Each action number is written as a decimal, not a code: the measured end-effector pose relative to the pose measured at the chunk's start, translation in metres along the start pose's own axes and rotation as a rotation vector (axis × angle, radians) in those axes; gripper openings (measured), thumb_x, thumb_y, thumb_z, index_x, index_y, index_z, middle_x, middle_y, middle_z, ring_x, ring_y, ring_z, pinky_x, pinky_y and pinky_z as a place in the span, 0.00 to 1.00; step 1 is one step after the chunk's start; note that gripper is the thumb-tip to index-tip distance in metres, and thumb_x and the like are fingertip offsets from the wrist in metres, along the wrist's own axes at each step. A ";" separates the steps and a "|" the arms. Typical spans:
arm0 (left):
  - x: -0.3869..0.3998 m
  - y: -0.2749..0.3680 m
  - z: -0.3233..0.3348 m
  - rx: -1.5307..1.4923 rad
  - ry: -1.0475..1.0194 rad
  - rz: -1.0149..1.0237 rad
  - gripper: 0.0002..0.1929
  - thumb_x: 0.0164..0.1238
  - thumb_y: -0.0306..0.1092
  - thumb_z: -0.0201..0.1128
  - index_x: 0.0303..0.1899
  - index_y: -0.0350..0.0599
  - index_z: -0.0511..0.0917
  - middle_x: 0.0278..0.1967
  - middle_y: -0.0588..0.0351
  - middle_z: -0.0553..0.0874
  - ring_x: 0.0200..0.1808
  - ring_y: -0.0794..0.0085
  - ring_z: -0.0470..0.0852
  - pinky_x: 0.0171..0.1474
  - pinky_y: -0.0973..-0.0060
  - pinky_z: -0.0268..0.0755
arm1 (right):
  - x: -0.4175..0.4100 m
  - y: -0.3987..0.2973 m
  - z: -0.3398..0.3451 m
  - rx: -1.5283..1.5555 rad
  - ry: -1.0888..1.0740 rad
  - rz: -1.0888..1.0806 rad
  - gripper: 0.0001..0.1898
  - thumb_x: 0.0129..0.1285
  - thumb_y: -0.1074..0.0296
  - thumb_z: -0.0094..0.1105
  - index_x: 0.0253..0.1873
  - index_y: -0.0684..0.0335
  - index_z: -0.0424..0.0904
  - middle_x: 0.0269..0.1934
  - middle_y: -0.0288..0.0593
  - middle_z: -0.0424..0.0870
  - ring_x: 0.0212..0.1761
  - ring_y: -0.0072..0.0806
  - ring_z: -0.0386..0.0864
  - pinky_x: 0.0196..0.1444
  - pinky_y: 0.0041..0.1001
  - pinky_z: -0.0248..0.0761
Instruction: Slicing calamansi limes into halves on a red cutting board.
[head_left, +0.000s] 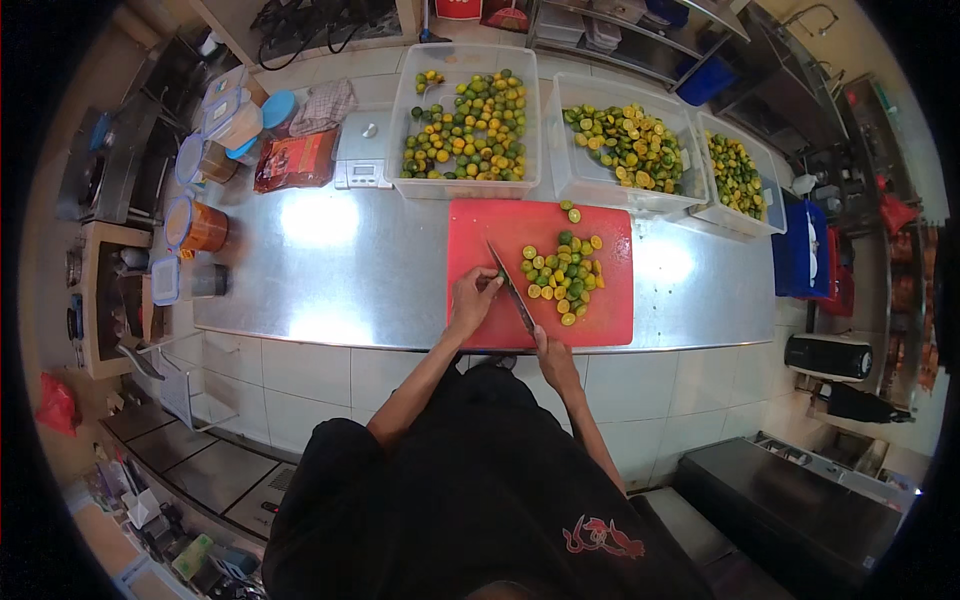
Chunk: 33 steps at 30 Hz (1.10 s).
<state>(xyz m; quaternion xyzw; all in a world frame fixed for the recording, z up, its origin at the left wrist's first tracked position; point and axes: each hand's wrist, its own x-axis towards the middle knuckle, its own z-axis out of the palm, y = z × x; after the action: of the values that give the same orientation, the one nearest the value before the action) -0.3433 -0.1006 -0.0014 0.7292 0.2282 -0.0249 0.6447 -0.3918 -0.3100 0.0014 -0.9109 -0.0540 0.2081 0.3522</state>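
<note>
On a red cutting board (487, 225), my right hand (556, 360) grips the handle of a kitchen knife (517, 298). The blade slants up and left across the board. My left hand (474, 300) pinches a small green citrus fruit (501, 276) against the board, right at the blade; the fingers mostly hide it. Whether the blade has entered the fruit I cannot tell. To the right of the knife lies a loose pile of halved citrus fruits (562, 270), some with the cut face up. Near the board's far edge sit a couple more halves (574, 215).
Beyond the board stand a clear plastic bin of whole citrus fruits (465, 120) and two bins of cut halves (637, 150) (735, 176). A kitchen scale (364, 150), a red packet (296, 161) and lidded tubs (199, 225) occupy the left of the steel table (360, 262).
</note>
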 end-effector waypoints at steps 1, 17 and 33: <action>0.001 -0.002 0.002 0.000 -0.001 0.006 0.10 0.63 0.30 0.69 0.42 0.35 0.82 0.37 0.47 0.88 0.39 0.64 0.87 0.44 0.71 0.78 | -0.006 0.004 -0.002 0.001 0.005 -0.003 0.32 0.77 0.45 0.36 0.42 0.74 0.79 0.36 0.69 0.80 0.42 0.63 0.79 0.44 0.53 0.70; 0.022 0.076 -0.019 0.188 -0.141 0.446 0.09 0.69 0.30 0.62 0.46 0.37 0.82 0.42 0.50 0.87 0.40 0.63 0.86 0.46 0.69 0.79 | 0.000 -0.048 -0.058 0.245 0.268 0.163 0.32 0.79 0.46 0.36 0.26 0.70 0.70 0.16 0.45 0.68 0.19 0.32 0.70 0.25 0.37 0.63; 0.266 0.097 -0.026 1.301 -0.319 0.259 0.08 0.63 0.25 0.61 0.41 0.33 0.80 0.45 0.38 0.83 0.44 0.53 0.87 0.42 0.60 0.82 | 0.010 -0.097 -0.047 0.356 0.270 0.345 0.33 0.78 0.44 0.35 0.28 0.69 0.71 0.18 0.44 0.71 0.21 0.29 0.70 0.26 0.34 0.63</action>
<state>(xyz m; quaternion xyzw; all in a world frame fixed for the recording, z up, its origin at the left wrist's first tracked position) -0.0767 -0.0025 0.0051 0.9772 -0.0201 -0.1868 0.0986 -0.3586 -0.2649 0.0938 -0.8499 0.1868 0.1481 0.4699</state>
